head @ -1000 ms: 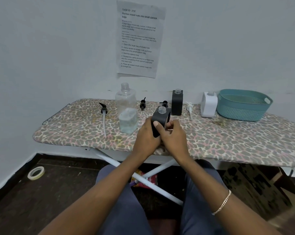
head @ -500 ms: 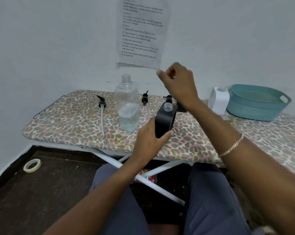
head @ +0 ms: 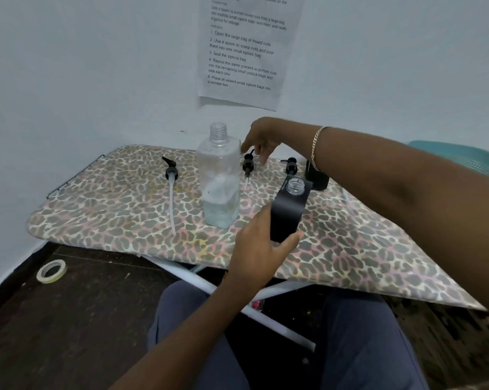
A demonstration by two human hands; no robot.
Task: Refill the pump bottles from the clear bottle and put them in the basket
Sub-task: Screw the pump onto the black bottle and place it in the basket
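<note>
The left hand (head: 258, 249) grips a black pump bottle (head: 289, 212) with fingers curled around its lower part, and holds it tilted, with open neck, above the near edge of the table (head: 111, 198). The right hand (head: 261, 139) reaches to the far side, fingers loose and apart, holding nothing, just above a pump head (head: 248, 164). The clear bottle (head: 220, 178) stands upright to the left of it, partly filled. The basket (head: 462, 159) is at the far right.

The left hand (head: 258, 250) grips a black bottle (head: 289, 212), fingers and thumb curled round it. The right arm reaches across to the left, the right hand (head: 261, 142) loose, fingers spread, pointing down.
</note>
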